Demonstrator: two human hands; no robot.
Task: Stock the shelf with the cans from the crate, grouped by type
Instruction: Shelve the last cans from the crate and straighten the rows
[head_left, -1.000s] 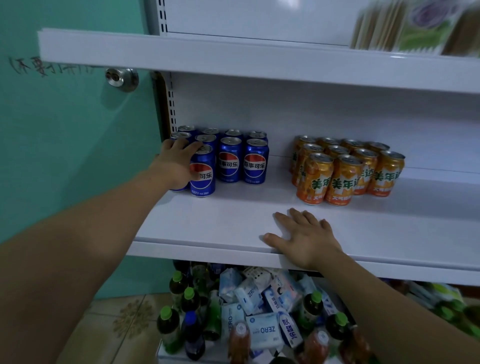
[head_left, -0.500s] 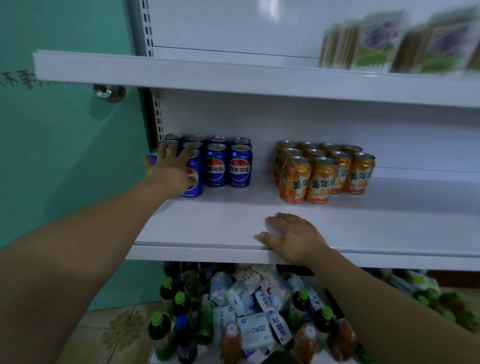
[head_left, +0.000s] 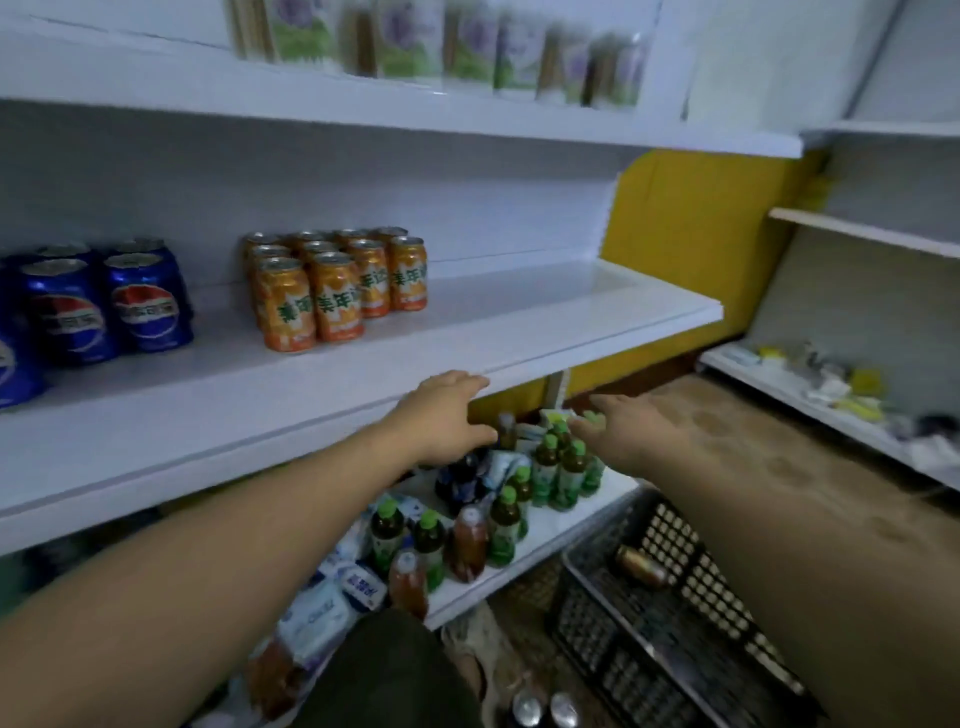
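While leaving the blue cans (head_left: 93, 306) and orange cans (head_left: 332, 291) grouped apart on the shelf (head_left: 519, 322), drop the left hand (head_left: 447, 421), loose-fingered and empty by the shelf lip, and the right hand (head_left: 623, 436), spread and empty, toward the crate (head_left: 696, 582); grasp the can (head_left: 641, 566) lying there round its middle, then stand it with matching ones.
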